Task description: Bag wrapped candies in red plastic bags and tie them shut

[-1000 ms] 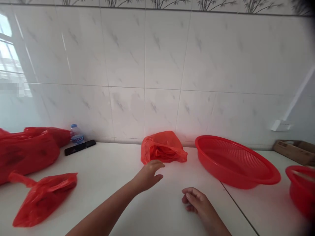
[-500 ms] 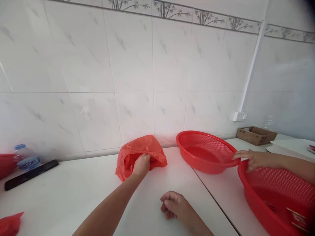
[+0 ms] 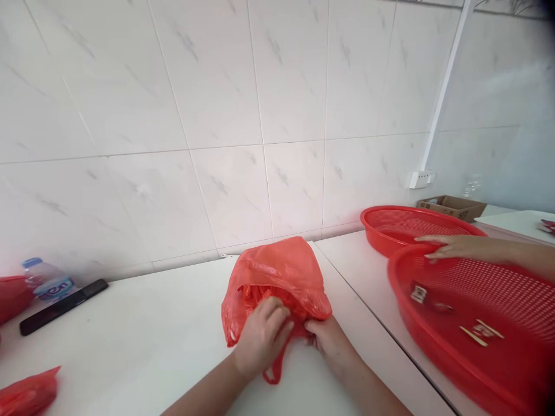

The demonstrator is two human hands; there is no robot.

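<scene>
two red baskets (image 3: 433,361) sit right of the red bag (image 3: 286,260), well within view.

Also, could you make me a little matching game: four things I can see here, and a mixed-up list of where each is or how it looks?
Column one:
1. left hand
2. phone
3. bottle at the far left
4. cardboard box

Column two:
A. brown, behind the far red basket
B. clear, with a blue cap
C. at the open mouth of the red bag
D. black, lying flat on the table

Right pairs: 1-C, 2-D, 3-B, 4-A
</scene>
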